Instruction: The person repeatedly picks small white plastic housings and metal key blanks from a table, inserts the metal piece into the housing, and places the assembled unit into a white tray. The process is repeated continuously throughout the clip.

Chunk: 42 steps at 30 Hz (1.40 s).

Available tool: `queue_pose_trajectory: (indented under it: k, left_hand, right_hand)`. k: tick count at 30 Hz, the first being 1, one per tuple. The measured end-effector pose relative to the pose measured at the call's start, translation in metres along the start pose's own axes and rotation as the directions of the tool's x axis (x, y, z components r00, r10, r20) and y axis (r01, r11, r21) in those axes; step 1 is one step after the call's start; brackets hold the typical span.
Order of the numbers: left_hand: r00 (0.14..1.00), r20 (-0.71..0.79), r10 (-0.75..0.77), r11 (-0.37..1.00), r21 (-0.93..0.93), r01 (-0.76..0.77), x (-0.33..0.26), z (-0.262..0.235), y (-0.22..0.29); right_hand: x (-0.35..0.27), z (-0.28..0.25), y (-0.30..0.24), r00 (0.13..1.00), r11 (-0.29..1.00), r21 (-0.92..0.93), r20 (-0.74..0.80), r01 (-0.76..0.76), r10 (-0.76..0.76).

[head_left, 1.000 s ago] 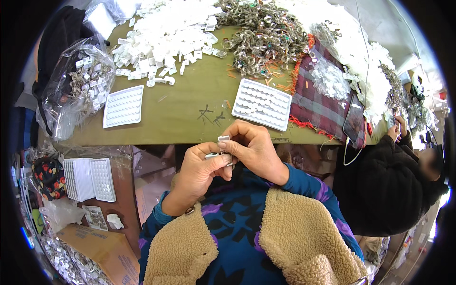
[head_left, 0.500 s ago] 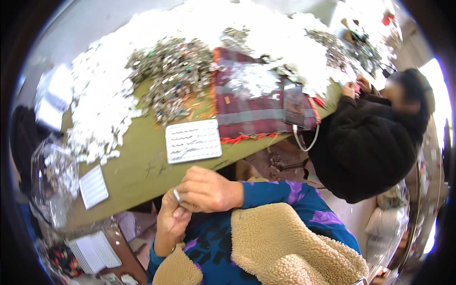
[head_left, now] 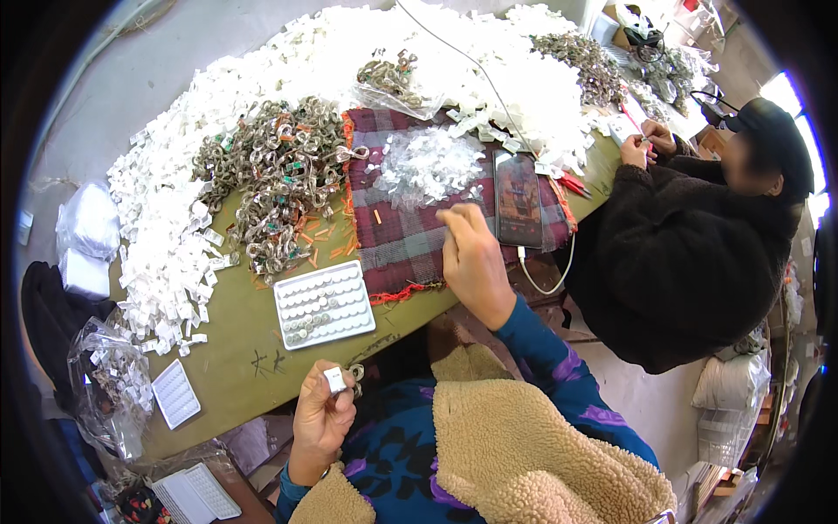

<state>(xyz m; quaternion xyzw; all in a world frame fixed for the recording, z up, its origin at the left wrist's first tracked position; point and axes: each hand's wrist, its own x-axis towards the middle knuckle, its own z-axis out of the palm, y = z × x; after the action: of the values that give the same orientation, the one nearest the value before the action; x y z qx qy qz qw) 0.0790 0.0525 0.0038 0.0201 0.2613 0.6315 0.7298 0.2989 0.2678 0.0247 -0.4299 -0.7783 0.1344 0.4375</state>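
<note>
My left hand (head_left: 321, 424) is closed in front of my body, below the table edge. Between its thumb and fingers sits a small white square plastic piece (head_left: 335, 379), with a greyish coiled bit (head_left: 356, 374) showing beside it. My right hand (head_left: 478, 266) reaches over the plaid cloth (head_left: 406, 251), its index finger stretched out and thumb apart; the fingertips are slightly blurred. I see nothing held in it. Just beyond those fingertips lies a heap of small clear plastic pieces (head_left: 432, 166). A phone (head_left: 518, 201) with a white cable lies right of that hand.
A white slotted tray (head_left: 325, 293) with round pieces lies on the green table (head_left: 236, 384). Behind it are coiled cables (head_left: 279, 183) and a large pile of white pieces (head_left: 166, 227). A smaller tray (head_left: 175, 394) lies left. A co-worker in black (head_left: 681, 262) sits at right, near red-handled pliers (head_left: 573, 184).
My hands were together in front of my body; my right hand has since parted and moved forward and right over the cloth. The white piece now shows plainly in my left hand. The view has shifted.
</note>
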Motion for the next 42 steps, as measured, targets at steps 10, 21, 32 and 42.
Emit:
queue_pose_trajectory:
  k: [10,21,32,42]
  left_hand:
    - [1.0,-0.023,0.019,0.992,0.127,-0.016,0.006,0.003,0.002]
    - [1.0,-0.027,-0.006,0.969,0.245,0.013,0.006,0.005,0.003]
    - [0.999,-0.028,0.016,0.979,0.205,-0.01,0.003,-0.004,0.0]
    - [0.975,0.042,0.216,0.976,0.004,-0.217,-0.029,-0.01,0.008]
  right_hand:
    - [0.019,0.02,0.017,1.0,1.0,-0.029,0.003,0.0,0.0]
    - [0.014,0.009,-0.002,0.987,0.974,0.195,0.138,-0.113,0.087]
    - [0.004,0.023,-0.008,0.947,0.995,0.01,0.303,0.103,-0.101]
    - [-0.022,0.008,-0.102,0.787,0.858,0.442,0.613,-0.262,-0.076]
